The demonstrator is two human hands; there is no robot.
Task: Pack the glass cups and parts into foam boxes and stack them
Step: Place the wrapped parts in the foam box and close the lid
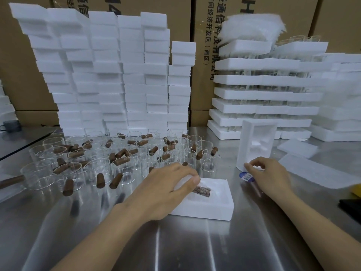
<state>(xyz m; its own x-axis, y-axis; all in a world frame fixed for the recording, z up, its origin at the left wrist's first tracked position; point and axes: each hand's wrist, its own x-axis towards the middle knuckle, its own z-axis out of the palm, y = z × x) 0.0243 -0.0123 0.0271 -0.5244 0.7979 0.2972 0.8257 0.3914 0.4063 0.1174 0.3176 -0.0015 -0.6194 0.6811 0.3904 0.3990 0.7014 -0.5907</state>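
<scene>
A white foam box (216,207) lies flat on the steel table near the front centre, with a brown wooden part (202,191) showing in its recess. My left hand (166,184) lies over the box's left half, fingers curled around a clear glass cup inside it. A second foam box half (256,143) stands upright to the right, its hollow facing me. My right hand (267,173) pinches its lower left corner. Beside that hand lies a small blue label (246,176). Several glass cups (121,159) with brown wooden handles (116,180) crowd the table's left.
Tall stacks of closed foam boxes (109,75) stand at the back left. Foam trays (261,98) holding glassware are stacked at the back right, with cardboard cartons (197,55) behind. Flat foam sheets (316,171) lie at the right. A dark object (351,207) sits at the right edge.
</scene>
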